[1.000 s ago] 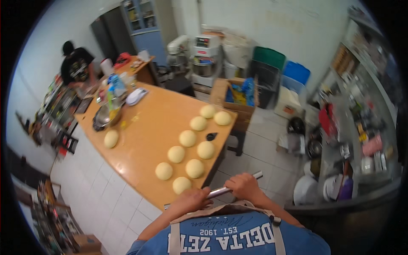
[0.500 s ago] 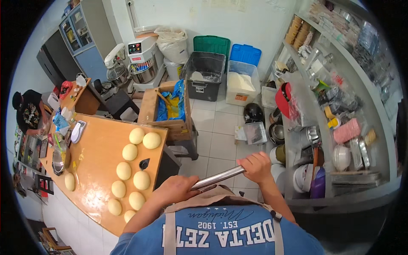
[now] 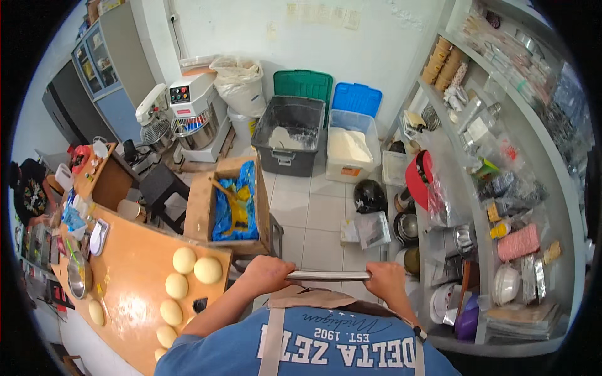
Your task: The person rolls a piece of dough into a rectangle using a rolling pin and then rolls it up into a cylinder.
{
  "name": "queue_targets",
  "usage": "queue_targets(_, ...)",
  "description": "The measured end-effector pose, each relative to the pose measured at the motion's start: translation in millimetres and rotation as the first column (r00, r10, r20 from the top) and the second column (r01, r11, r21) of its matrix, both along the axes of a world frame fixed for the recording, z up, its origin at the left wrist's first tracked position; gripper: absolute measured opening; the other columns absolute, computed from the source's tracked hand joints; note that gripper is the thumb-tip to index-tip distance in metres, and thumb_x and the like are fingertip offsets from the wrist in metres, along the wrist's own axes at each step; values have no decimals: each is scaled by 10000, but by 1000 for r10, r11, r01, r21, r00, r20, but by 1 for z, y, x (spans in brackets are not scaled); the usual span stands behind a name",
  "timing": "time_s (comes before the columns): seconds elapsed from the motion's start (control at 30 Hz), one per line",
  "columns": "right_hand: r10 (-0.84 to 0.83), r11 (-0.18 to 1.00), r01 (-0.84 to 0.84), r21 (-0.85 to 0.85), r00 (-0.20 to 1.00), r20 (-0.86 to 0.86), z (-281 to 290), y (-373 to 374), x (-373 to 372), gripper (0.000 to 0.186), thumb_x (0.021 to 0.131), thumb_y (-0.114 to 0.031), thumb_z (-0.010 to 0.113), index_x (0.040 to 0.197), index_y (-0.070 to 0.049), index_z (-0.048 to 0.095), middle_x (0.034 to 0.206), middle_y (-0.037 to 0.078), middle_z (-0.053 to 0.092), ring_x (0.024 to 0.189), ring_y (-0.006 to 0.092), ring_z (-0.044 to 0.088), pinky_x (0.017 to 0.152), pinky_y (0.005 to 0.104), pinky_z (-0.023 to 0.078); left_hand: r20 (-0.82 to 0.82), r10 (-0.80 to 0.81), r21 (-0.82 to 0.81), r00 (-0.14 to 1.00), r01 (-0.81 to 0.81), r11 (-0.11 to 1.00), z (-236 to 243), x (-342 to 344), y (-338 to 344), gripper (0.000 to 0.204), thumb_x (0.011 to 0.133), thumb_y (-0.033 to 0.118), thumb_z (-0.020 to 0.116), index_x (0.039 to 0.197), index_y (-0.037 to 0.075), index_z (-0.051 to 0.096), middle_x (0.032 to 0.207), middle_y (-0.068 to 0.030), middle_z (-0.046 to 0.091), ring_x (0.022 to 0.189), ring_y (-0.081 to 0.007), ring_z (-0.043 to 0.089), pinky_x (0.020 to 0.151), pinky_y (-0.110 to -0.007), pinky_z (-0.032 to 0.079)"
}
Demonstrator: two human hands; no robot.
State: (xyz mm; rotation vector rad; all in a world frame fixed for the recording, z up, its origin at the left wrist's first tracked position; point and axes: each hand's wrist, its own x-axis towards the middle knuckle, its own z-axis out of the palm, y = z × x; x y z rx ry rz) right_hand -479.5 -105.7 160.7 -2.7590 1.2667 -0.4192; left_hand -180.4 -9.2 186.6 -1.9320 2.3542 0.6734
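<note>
Right hand (image 3: 385, 279) has dropped; it and left hand (image 3: 268, 274) clench the metal bar (image 3: 329, 276) level.

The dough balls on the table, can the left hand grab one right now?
Probably not: the left hand grips the metal bar. If freed, it might: the dough balls lie uncovered.
</note>
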Motion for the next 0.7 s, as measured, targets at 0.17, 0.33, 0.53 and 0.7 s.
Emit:
queue_targets(0.17, -29, 997, 28, -70, 1000, -11, 15, -73, 34, 132, 651, -176, 676, 662, -96, 572, 630, 90, 621, 602, 320, 623, 563, 462, 473, -2, -26, -51, 1000, 26, 998, -6, 36, -86, 228, 798, 302, 651, 884, 95, 609, 752, -149, 656, 744, -357, 656, 651, -484, 508)
queue_targets(0.33, 34, 989, -27, -146, 998, 50, 28, -138, 76, 120, 664, -124, 665, 655, -108, 546, 629, 54, 599, 634, 269, 602, 613, 419, 410, -134, -115, -18, 984, 113, 993, 1, 70, -150, 294, 831, 354, 646, 928, 80, 602, 763, -172, 646, 773, -382, 645, 677, -498, 492)
queue_targets(0.53, 88, 993, -81, -84, 993, 75, -1, -210, 107, 131, 651, -128, 680, 659, -122, 549, 628, 45, 593, 632, 255, 598, 630, 410, 393, -317, -86, 100, 945, 124, 987, -19, 77, -219, 371, 865, 392, 631, 1005, 56, 561, 845, -214, 631, 864, -405, 622, 735, -495, 477)
queue_targets(0.7, 324, 929, -305, -210, 944, 60, -5, -317, 143, 108, 597, -139, 643, 640, -134, 544, 610, 48, 578, 604, 243, 578, 614, 380, 395, -500, 45, -35, 865, -71, 997, -49, 88, -266, 352, 894, 376, 609, 955, 42, 519, 817, -210, 592, 824, -413, 605, 711, -498, 455)
